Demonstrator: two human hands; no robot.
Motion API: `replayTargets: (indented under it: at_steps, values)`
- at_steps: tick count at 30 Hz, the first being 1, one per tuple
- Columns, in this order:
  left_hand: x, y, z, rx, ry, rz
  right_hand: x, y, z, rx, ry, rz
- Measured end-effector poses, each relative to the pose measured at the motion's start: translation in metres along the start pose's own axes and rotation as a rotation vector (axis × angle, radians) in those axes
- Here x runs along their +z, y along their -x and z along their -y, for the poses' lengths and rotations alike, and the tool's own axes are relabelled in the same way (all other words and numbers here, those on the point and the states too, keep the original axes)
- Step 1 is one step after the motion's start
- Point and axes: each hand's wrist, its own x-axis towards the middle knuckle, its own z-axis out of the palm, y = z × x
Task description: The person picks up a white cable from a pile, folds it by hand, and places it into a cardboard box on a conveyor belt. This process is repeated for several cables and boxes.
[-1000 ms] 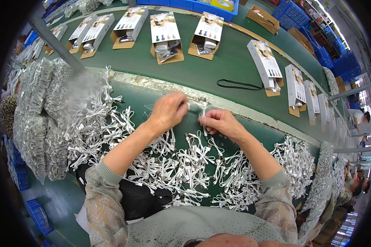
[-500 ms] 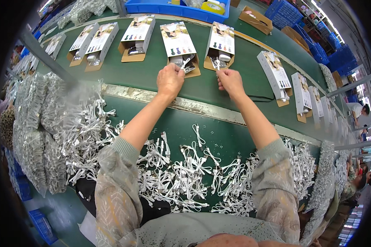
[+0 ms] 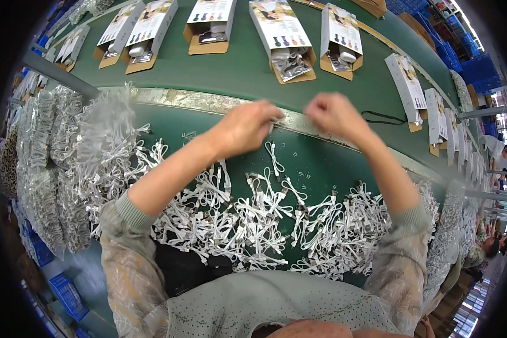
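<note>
Head view — a white cable (image 3: 275,164) lies beside the left hand (image 3: 243,127) — whose grip I cannot tell.

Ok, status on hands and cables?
Left hand and right hand near metal rail, grips blurred. White USB cables heaped closer in. Open cartons beyond.

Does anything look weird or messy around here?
Yes. A black loop lies by itself on the far green surface, unlike the white boxes there. Tiny pale bits are scattered near the white cables, like litter. The metal rail looks scuffed, with worn patches.
</note>
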Motion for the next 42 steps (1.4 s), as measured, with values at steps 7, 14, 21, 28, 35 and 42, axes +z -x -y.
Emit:
replayTargets:
  at_steps: [7,14,21,28,35,42]
  values:
    - [0.019,0.038,-0.011,0.148,-0.259,0.084,0.051,0.122,0.034,-0.04,0.161,0.368]
    - [-0.016,0.053,-0.005,-0.257,-0.151,-0.002,0.035,0.071,0.034,0.003,-0.006,-0.022]
    - [-0.063,0.036,0.041,-0.556,-0.132,-0.473,0.04,-0.063,0.047,-0.175,0.155,-0.519]
    - [-0.07,-0.004,0.096,-0.639,-0.263,-0.551,0.048,-0.151,0.035,-0.064,0.381,-0.606]
    - [-0.056,-0.026,0.094,-0.329,-0.053,-0.636,0.045,-0.111,0.019,-0.325,0.482,-0.603]
    - [-0.046,0.065,0.016,-0.105,-0.159,0.062,0.057,0.039,0.067,-0.789,0.107,0.196]
